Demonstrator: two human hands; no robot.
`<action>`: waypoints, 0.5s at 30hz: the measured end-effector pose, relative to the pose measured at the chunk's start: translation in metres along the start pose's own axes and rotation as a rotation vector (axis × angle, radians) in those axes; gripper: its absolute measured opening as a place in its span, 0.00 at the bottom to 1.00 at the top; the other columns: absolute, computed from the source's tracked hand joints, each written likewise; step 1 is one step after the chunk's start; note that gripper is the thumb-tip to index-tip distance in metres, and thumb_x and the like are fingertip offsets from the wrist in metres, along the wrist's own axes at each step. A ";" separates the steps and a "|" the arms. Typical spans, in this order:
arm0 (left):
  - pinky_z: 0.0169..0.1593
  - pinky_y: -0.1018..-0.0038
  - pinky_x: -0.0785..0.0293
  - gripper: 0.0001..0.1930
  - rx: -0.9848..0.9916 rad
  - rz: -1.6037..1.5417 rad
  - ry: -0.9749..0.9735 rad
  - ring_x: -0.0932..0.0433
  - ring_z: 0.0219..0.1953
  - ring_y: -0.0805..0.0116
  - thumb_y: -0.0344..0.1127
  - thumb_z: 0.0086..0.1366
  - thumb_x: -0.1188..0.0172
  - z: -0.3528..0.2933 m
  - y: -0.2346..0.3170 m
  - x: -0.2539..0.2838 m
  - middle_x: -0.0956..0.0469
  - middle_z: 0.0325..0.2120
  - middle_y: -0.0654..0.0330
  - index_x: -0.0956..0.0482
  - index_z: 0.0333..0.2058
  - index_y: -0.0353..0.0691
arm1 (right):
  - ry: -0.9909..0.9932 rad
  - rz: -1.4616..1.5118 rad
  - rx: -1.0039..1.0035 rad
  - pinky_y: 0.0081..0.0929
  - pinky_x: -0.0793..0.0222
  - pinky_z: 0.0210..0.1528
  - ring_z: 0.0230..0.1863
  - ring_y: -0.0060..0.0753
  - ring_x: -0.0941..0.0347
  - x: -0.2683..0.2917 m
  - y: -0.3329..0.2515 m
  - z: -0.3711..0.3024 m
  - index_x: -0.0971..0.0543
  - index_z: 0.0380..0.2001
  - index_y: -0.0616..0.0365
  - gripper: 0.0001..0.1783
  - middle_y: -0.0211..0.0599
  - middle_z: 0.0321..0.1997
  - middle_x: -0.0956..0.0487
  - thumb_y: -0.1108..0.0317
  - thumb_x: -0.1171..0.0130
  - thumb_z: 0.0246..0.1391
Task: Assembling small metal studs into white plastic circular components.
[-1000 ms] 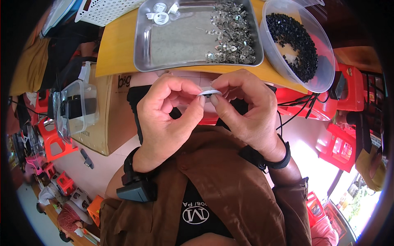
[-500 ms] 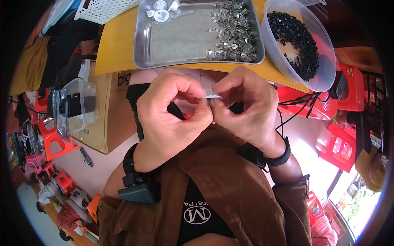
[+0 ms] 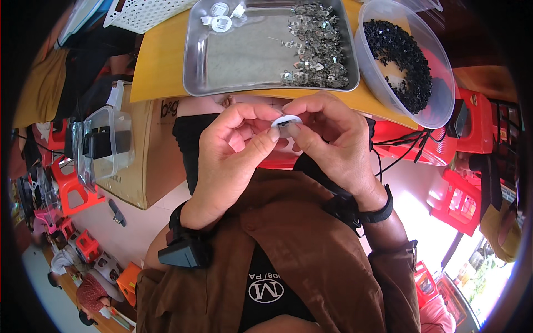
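Between my two hands, in front of the table edge, is a small round white plastic part with something dark on its underside. My left hand pinches its left side with thumb and forefinger. On the other side my right hand grips it, the thumb pressed against its lower face. Beyond them a metal tray rests on the table. Several white round parts lie at its far left, and a heap of small shiny metal pieces fills its right side.
A clear plastic tub with small black pieces overhangs the yellow table at right. A white perforated basket sits back left. Below left stand a cardboard box and a clear container. Red stools and cables surround me.
The white part has tilted, so more of its face and dark underside shows. My left hand has shifted slightly right and turned, its fingers spreading around the part.
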State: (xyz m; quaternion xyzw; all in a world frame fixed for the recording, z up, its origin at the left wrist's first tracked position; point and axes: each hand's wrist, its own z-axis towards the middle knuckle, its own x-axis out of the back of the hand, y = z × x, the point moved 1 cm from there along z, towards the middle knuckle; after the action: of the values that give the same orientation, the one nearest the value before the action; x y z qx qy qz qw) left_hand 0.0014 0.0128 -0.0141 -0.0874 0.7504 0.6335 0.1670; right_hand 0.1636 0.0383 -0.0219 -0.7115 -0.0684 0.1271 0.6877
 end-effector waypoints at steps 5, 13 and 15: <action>0.44 0.78 0.24 0.09 -0.175 0.128 -0.002 0.25 0.40 0.73 0.17 0.59 0.44 0.000 -0.003 0.000 0.29 0.38 0.58 0.29 0.38 0.29 | 0.061 -0.006 0.017 0.13 0.30 0.28 0.28 0.13 0.27 -0.007 -0.003 0.000 0.23 0.33 0.62 0.08 0.28 0.29 0.24 0.79 0.40 0.46; 0.36 0.81 0.24 0.09 -0.339 0.301 0.056 0.24 0.33 0.76 0.14 0.50 0.44 0.001 0.000 -0.002 0.30 0.33 0.60 0.28 0.32 0.30 | 0.125 -0.136 0.124 0.13 0.32 0.26 0.25 0.12 0.29 -0.009 -0.005 0.001 0.25 0.26 0.60 0.08 0.27 0.26 0.25 0.79 0.38 0.40; 0.34 0.81 0.25 0.10 -0.433 0.420 0.059 0.25 0.31 0.75 0.13 0.49 0.44 0.001 0.001 0.001 0.29 0.32 0.60 0.27 0.30 0.31 | 0.091 -0.151 0.208 0.15 0.31 0.26 0.24 0.16 0.28 -0.009 -0.006 0.002 0.25 0.26 0.60 0.09 0.29 0.26 0.25 0.80 0.39 0.38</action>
State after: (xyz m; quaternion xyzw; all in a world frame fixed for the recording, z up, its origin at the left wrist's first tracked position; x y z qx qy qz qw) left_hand 0.0002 0.0146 -0.0133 0.0177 0.6042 0.7965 -0.0121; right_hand 0.1548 0.0383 -0.0147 -0.6342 -0.0768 0.0491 0.7677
